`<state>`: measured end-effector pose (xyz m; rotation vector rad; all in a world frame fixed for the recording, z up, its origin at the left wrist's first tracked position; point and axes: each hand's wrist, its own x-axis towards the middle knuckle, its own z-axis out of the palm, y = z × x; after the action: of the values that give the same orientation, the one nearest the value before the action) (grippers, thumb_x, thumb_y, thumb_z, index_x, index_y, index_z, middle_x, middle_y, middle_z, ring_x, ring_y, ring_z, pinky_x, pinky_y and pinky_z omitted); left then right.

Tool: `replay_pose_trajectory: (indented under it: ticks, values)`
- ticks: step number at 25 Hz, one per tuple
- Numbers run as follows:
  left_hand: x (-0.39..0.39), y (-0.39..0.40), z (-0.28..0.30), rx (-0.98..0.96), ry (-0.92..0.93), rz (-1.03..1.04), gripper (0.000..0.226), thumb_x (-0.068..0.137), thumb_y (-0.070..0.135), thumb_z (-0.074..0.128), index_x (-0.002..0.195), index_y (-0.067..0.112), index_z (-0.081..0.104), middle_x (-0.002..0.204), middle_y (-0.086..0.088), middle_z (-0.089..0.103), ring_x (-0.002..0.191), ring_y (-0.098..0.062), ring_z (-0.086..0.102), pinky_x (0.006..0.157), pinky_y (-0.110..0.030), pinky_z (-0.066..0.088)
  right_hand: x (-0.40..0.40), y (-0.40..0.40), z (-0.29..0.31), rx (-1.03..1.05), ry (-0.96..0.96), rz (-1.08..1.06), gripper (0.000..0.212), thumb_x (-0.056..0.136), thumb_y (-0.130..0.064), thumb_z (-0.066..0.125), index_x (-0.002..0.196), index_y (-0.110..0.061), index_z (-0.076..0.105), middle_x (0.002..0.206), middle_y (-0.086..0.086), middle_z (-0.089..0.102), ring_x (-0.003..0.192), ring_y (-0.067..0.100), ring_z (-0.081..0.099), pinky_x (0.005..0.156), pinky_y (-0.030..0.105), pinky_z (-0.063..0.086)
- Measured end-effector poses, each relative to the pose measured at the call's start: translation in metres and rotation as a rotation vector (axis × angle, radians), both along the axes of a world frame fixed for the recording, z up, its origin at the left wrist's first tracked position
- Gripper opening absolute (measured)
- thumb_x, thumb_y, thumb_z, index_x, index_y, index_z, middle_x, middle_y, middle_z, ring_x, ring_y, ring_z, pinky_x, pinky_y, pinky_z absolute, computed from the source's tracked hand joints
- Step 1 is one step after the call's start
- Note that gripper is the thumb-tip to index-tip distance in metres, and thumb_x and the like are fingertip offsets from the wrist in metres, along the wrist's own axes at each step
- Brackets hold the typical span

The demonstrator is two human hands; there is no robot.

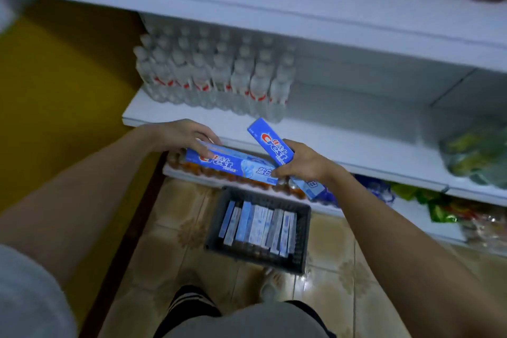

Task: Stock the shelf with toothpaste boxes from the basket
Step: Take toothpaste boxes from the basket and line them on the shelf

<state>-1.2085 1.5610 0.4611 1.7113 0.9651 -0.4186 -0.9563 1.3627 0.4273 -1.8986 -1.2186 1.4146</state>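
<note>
My left hand [183, 136] grips the left end of a blue toothpaste box [233, 164] lying crosswise in the air, just in front of the white middle shelf [356, 143]. My right hand [303, 163] holds a second blue toothpaste box [270, 141], tilted up to the left, and its fingers also pinch the right end of the first box. On the tiled floor below sits a dark grey basket [216, 228] with several toothpaste boxes [259, 225] standing on edge inside it.
Rows of clear water bottles [214, 74] fill the left part of the middle shelf; the shelf to their right is bare up to green packets [477, 151]. A lower shelf [411, 217] holds orange-capped items and snack bags. A yellow wall [63, 96] is at left.
</note>
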Motion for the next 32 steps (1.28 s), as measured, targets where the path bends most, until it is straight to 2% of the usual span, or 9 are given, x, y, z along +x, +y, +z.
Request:
replay_pose_trajectory:
  ticks: [3,7,9,11,17,21,24,27,32]
  values:
    - [0.009,-0.010,0.049,0.183,0.137,-0.253,0.043,0.071,0.042,0.085,0.110,0.033,0.070,0.111,0.006,0.069,0.100,-0.013,0.068,0.087,-0.030,0.054,-0.011,0.011,0.052,0.071,-0.042,0.040,0.038,0.075,-0.013,0.082,0.101,-0.023,0.055,0.090,0.006,0.066,0.069,0.016,0.064,0.060,0.023,0.054]
    - [-0.002,-0.030,0.069,0.217,0.155,-0.330,0.031,0.073,0.040,0.084,0.098,0.033,0.067,0.103,0.000,0.074,0.092,-0.020,0.072,0.086,-0.037,0.057,-0.037,0.020,0.095,0.119,-0.072,0.063,0.041,0.073,-0.015,0.084,0.096,-0.027,0.053,0.090,0.007,0.066,0.073,0.022,0.066,0.077,0.040,0.059]
    - [-0.021,-0.032,0.082,0.225,0.123,-0.301,0.032,0.076,0.038,0.082,0.102,0.031,0.065,0.106,-0.002,0.073,0.096,-0.022,0.071,0.089,-0.040,0.057,-0.053,0.018,0.112,0.137,-0.040,0.033,0.039,0.075,-0.011,0.083,0.096,-0.022,0.052,0.089,0.011,0.067,0.069,0.023,0.067,0.074,0.043,0.061]
    - [-0.044,-0.032,0.103,0.241,0.090,-0.281,0.033,0.078,0.037,0.080,0.107,0.029,0.065,0.110,0.000,0.071,0.098,-0.021,0.069,0.091,-0.040,0.056,-0.071,0.014,0.131,0.160,-0.003,-0.013,0.038,0.077,-0.012,0.083,0.101,-0.015,0.053,0.089,0.012,0.068,0.062,0.020,0.066,0.063,0.037,0.060]
    - [-0.125,-0.008,0.208,0.447,0.025,-0.210,0.031,0.077,0.039,0.079,0.105,0.031,0.067,0.109,0.002,0.070,0.097,-0.017,0.069,0.091,-0.037,0.055,-0.115,0.027,0.223,0.249,-0.085,-0.127,0.054,0.085,-0.047,0.070,0.117,-0.010,0.048,0.094,0.017,0.069,0.064,0.026,0.066,0.061,0.039,0.058]
    - [-0.172,0.006,0.291,0.554,-0.102,-0.046,0.030,0.082,0.031,0.077,0.109,0.026,0.066,0.108,-0.003,0.071,0.095,-0.022,0.069,0.084,-0.038,0.056,-0.142,0.037,0.303,0.383,-0.122,-0.173,0.035,0.094,-0.036,0.058,0.116,-0.011,0.047,0.091,0.016,0.066,0.058,0.024,0.065,0.056,0.034,0.054]
    - [-0.189,0.012,0.346,0.633,-0.169,0.033,0.033,0.085,0.033,0.073,0.115,0.028,0.063,0.110,0.001,0.069,0.095,-0.021,0.069,0.084,-0.040,0.058,-0.155,0.043,0.358,0.521,-0.155,-0.153,0.036,0.092,-0.030,0.064,0.116,-0.009,0.048,0.101,0.018,0.067,0.066,0.029,0.068,0.054,0.034,0.056]
    - [-0.194,0.019,0.394,0.717,-0.287,0.091,0.029,0.085,0.032,0.073,0.113,0.029,0.065,0.109,0.002,0.071,0.097,-0.021,0.070,0.085,-0.040,0.058,-0.158,0.046,0.408,0.659,-0.210,-0.171,0.032,0.091,-0.029,0.068,0.115,-0.013,0.056,0.100,0.010,0.070,0.062,0.020,0.068,0.050,0.027,0.055]
    - [-0.186,0.041,0.448,0.815,-0.412,0.144,0.030,0.084,0.029,0.075,0.113,0.034,0.067,0.108,0.003,0.072,0.094,-0.020,0.071,0.078,-0.035,0.057,-0.131,0.065,0.468,0.731,-0.396,-0.138,0.038,0.084,-0.046,0.072,0.115,-0.026,0.063,0.103,-0.003,0.072,0.076,0.014,0.071,0.066,0.027,0.055]
